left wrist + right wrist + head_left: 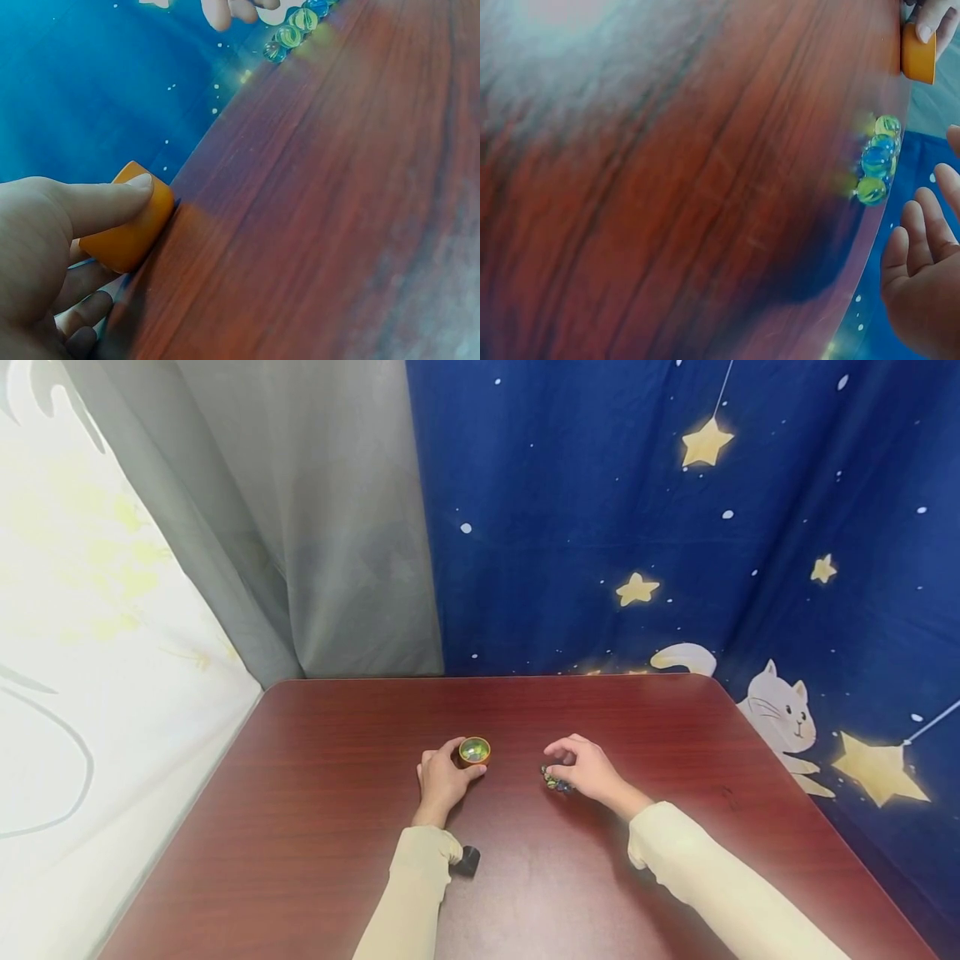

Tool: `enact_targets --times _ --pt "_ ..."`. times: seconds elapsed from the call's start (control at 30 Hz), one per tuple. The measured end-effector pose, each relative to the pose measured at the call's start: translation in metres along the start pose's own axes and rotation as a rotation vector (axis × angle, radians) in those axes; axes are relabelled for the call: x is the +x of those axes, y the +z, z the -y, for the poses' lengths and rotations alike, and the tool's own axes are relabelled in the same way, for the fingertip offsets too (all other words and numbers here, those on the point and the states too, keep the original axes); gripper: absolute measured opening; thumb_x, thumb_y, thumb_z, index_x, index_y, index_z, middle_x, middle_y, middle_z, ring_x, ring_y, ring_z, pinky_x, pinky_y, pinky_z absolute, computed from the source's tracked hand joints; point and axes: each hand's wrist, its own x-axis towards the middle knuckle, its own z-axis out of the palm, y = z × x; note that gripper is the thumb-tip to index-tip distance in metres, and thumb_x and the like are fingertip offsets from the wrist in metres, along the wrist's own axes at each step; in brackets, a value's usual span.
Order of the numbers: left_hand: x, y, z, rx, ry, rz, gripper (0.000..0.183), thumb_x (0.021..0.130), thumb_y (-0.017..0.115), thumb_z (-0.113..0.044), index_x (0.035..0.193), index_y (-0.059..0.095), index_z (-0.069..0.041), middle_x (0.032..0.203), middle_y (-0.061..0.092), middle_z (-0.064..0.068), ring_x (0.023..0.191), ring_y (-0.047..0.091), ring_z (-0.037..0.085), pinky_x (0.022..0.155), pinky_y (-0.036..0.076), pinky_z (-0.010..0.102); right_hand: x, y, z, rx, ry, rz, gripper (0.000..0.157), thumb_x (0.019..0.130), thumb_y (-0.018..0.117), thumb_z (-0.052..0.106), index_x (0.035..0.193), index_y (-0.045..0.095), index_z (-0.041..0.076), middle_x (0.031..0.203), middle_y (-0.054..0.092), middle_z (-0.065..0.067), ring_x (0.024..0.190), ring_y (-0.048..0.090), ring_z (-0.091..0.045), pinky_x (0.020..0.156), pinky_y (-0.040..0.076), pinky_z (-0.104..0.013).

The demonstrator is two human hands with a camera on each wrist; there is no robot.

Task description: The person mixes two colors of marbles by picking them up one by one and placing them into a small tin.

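Note:
My left hand (444,779) grips a small orange cup (475,763) by its side, thumb on one side and fingers round the other. The cup stands upright on the table, with something green and glassy showing inside it. In the left wrist view the thumb lies along the orange wall (139,225). To the right, a small cluster of glass marbles (557,783), green, yellow and blue, lies on the table. My right hand (588,770) hovers over them, its fingers loosely bent and holding nothing. In the right wrist view the marbles (876,161) sit apart from the fingertips.
The reddish-brown wooden table (337,727) has rounded far corners. A grey curtain (352,527) and a blue curtain (555,527) with stars and a white cat hang behind it. Pale fabric (97,693) hangs at the left. A black device (467,861) sits at the left wrist.

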Motion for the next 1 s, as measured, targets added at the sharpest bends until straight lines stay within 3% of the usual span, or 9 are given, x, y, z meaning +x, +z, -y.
enact_targets --times 0.47,0.77,1.0 --pt "0.0 0.0 -0.001 -0.001 -0.007 0.0 0.065 0.067 0.09 -0.031 0.124 0.066 -0.013 0.11 0.069 0.009 0.104 0.048 0.031 0.091 0.029 0.048 -0.007 -0.007 -0.015 0.008 0.015 0.022 0.038 0.071 0.069 -0.008 0.106 0.068 0.005 0.089 0.062 -0.005 0.077 0.056 -0.015 0.069 0.047 -0.032" --pt "0.0 0.0 -0.001 0.0 -0.011 0.005 0.065 0.067 0.09 -0.031 0.124 0.066 -0.013 0.11 0.069 0.008 0.104 0.048 0.031 0.091 0.029 0.047 -0.012 -0.011 -0.016 0.024 0.043 0.055 0.025 0.069 0.067 -0.009 0.088 0.066 0.007 0.083 0.059 -0.002 0.073 0.055 -0.015 0.064 0.045 -0.029" --pt "0.0 0.0 -0.001 0.001 -0.002 0.003 0.064 0.067 0.089 -0.031 0.125 0.066 -0.013 0.11 0.07 0.008 0.104 0.048 0.03 0.089 0.03 0.047 -0.017 -0.013 -0.017 0.021 0.035 0.079 0.021 0.07 0.067 -0.009 0.084 0.065 0.006 0.08 0.058 -0.003 0.068 0.053 -0.014 0.06 0.044 -0.028"
